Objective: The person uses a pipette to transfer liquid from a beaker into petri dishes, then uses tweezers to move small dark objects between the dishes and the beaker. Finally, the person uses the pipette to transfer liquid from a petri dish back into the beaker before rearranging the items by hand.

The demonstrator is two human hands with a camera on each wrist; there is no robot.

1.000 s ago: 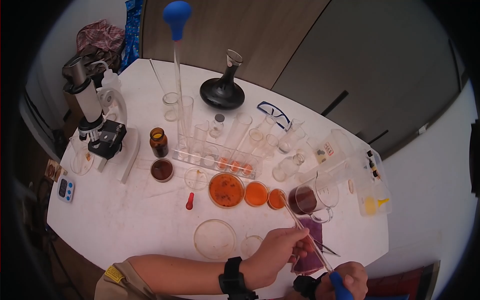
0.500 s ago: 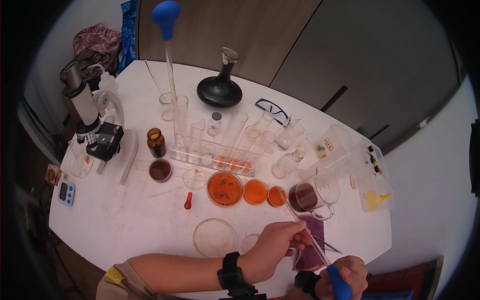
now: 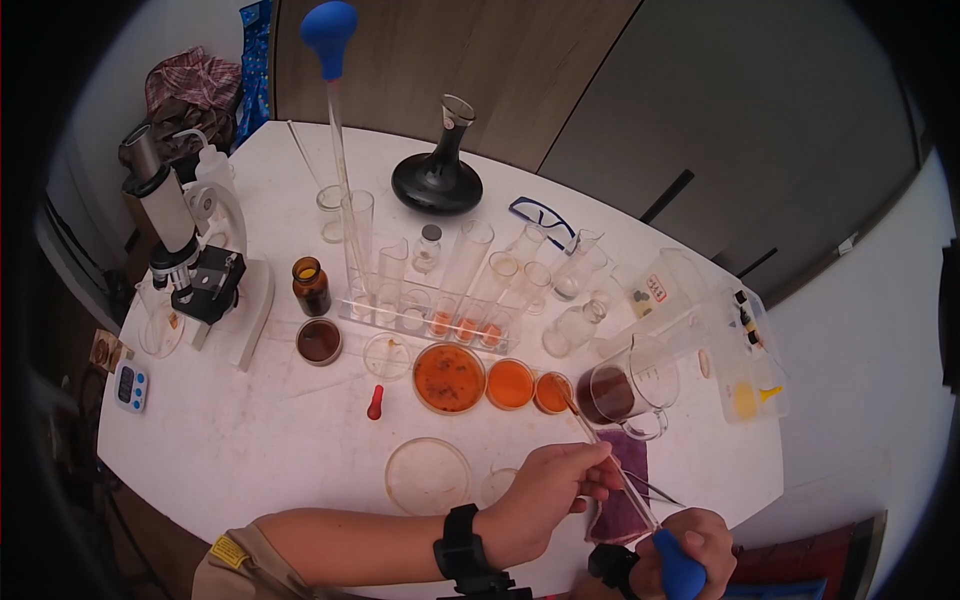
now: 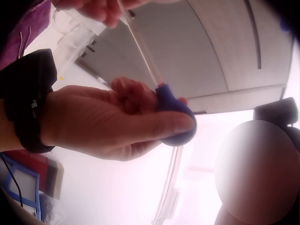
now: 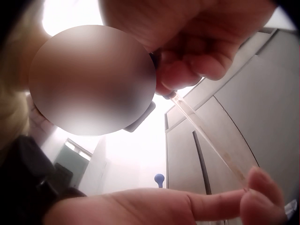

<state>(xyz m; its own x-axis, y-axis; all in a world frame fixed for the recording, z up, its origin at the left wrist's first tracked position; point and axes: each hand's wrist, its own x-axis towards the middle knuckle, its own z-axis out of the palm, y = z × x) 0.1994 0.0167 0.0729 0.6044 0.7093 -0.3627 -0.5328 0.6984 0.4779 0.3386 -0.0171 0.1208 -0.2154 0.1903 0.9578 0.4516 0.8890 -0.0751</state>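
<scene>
My left hand (image 3: 550,490) pinches the glass tube of a pipette (image 3: 598,437) between thumb and fingers. Around its blue rubber bulb (image 3: 682,565) my right hand (image 3: 708,548) is curled, the thumb pressing on the bulb (image 4: 180,133) in the left wrist view. The tube slants up and left, its tip at the smallest orange-filled petri dish (image 3: 551,393). Brownish liquid shows in the tube's lower end. Two larger orange-filled dishes, a middle one (image 3: 510,385) and a speckled one (image 3: 449,380), stand to the left. Below the tube lies a purple cloth (image 3: 622,515) with tweezers (image 3: 660,493).
A glass measuring jug (image 3: 650,385) of dark red liquid stands just right of the tip. Behind the dishes runs a test-tube rack (image 3: 420,318). A microscope (image 3: 205,260), an amber bottle (image 3: 311,288) and a black decanter (image 3: 437,185) stand farther off. An empty petri dish (image 3: 427,476) lies near my left wrist.
The lower end of the pipette tube has turned from pale to brownish. Both hands keep their holds, after a slight upward shift early on.
</scene>
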